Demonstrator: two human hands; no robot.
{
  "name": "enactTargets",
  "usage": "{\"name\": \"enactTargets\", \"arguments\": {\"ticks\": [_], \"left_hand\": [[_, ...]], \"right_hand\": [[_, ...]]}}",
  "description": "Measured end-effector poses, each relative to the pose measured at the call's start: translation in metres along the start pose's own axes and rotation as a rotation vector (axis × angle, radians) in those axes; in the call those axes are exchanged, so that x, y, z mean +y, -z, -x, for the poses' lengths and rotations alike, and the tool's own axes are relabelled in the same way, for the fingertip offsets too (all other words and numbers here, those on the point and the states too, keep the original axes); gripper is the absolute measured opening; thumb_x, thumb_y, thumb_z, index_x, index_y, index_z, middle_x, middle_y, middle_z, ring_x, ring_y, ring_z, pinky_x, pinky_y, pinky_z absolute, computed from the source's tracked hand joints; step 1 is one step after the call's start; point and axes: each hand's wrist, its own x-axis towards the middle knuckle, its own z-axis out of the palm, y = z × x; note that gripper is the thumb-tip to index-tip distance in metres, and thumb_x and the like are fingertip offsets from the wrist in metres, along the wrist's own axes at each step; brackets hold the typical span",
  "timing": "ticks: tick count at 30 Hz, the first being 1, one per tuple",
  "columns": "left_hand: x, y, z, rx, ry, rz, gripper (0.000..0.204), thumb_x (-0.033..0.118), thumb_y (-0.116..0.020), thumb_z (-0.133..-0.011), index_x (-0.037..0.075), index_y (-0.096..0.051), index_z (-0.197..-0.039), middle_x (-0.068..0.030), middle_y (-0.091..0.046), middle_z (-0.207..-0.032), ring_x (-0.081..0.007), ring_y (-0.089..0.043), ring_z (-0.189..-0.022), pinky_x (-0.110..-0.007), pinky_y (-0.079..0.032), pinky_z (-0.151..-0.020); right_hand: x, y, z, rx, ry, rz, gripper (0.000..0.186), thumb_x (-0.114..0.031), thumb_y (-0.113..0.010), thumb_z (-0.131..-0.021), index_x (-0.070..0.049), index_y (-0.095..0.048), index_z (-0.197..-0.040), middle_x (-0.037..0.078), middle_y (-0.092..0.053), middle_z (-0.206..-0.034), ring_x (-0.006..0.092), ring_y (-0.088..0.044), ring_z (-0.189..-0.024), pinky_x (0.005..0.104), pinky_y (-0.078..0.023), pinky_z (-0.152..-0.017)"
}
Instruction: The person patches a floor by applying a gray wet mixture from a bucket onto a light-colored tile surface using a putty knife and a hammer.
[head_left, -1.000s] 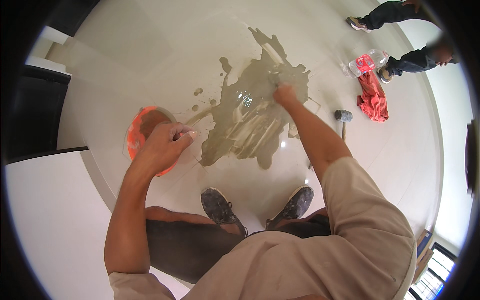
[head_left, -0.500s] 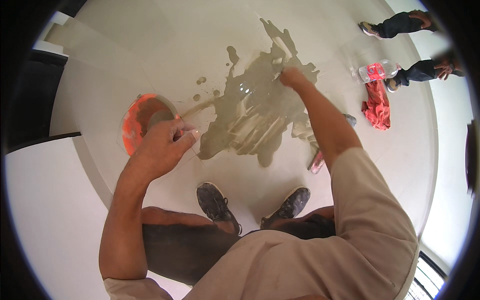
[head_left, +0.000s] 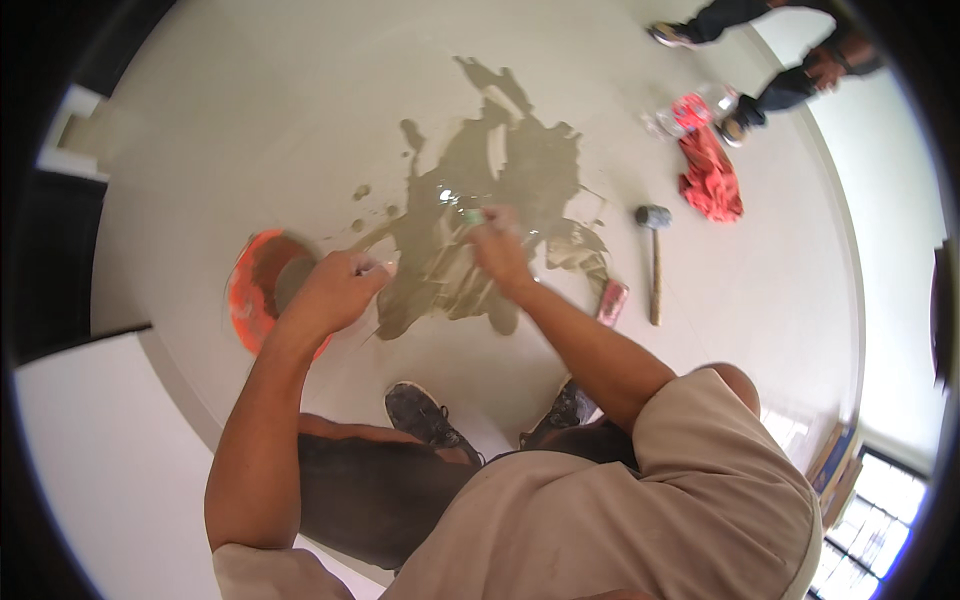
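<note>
My right hand [head_left: 500, 250], blurred by motion, is over a wet grey-green slurry [head_left: 540, 170] spread across the pale tiled floor. Its fingers are closed round a small thing with a pale green part [head_left: 473, 215]; the smear hides its kind. Light streaks run through the slurry under and beside that hand. My left hand [head_left: 345, 285] hangs by the right side of an orange bucket [head_left: 240, 290], fingers curled in toward the thumb, with nothing visible between them. Grey residue coats the bucket's inside. My left forearm covers part of the bucket.
Right of the slurry lie a pinkish block-like thing [head_left: 612, 302] and a mallet [head_left: 655, 255] with a dark head. Farther right are a red cloth [head_left: 712, 180] and a clear bottle with a red label [head_left: 690, 112], beside another person's shoes [head_left: 735, 125]. My shoes [head_left: 425, 412] stand at the slurry's near side.
My right hand has swept from the slurry's far right back toward me and left. The mallet, mostly hidden by my arm before, now shows fully. My left hand stays by the bucket.
</note>
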Motion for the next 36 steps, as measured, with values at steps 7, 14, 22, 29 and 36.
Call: {"name": "enactTargets", "arguments": {"ticks": [7,14,22,29,36], "left_hand": [[0.046,-0.026,-0.018,0.054,0.183,0.5,0.045,0.046,-0.06,-0.101,0.002,-0.068,-0.097,0.0003,-0.056,-0.08,-0.0084,-0.041,-0.064,-0.026,-0.035,-0.059],[0.022,-0.008,0.005,0.246,0.043,0.519,0.037,0.039,-0.064,-0.098,0.003,-0.068,-0.092,-0.0004,-0.056,-0.076,-0.0119,-0.046,-0.066,-0.03,-0.041,-0.063],[0.012,0.01,0.025,0.335,0.053,0.188,0.038,0.035,-0.065,-0.095,-0.002,-0.068,-0.087,-0.0056,-0.057,-0.077,-0.0157,-0.053,-0.075,-0.033,-0.044,-0.073],[0.015,0.008,0.035,0.276,0.041,0.134,0.044,0.039,-0.066,-0.095,-0.004,-0.068,-0.09,-0.0091,-0.061,-0.081,-0.0195,-0.056,-0.077,-0.037,-0.046,-0.075],[0.02,0.006,0.032,0.183,0.055,0.058,0.045,0.039,-0.066,-0.095,-0.006,-0.068,-0.094,-0.0115,-0.063,-0.081,-0.0211,-0.059,-0.079,-0.039,-0.047,-0.078]], "right_hand": [[-0.07,-0.048,0.08,-0.061,0.493,-0.14,0.039,-0.012,-0.063,-0.093,-0.002,-0.046,-0.127,0.022,-0.064,-0.1,0.0289,-0.065,-0.089,0.0428,-0.054,-0.08],[-0.029,0.1,-0.029,0.025,0.298,0.537,0.023,-0.023,-0.062,-0.097,-0.004,-0.073,-0.105,0.016,-0.075,-0.1,0.0286,-0.071,-0.086,0.0402,-0.057,-0.077],[0.117,0.37,-0.016,0.586,-0.739,0.936,0.053,-0.03,-0.053,-0.095,-0.008,-0.048,-0.144,0.016,-0.046,-0.152,0.035,-0.038,-0.146,0.0606,-0.035,-0.112],[0.114,0.319,-0.002,0.503,-0.548,0.951,0.045,-0.022,-0.056,-0.091,-0.005,-0.055,-0.133,0.023,-0.065,-0.131,0.0382,-0.062,-0.125,0.0562,-0.046,-0.104],[0.028,0.272,-0.046,0.449,-0.097,0.185,0.039,-0.037,-0.064,-0.099,0.001,-0.059,-0.107,0.008,-0.057,-0.068,0.017,-0.056,-0.05,0.0353,-0.047,-0.042]]}}
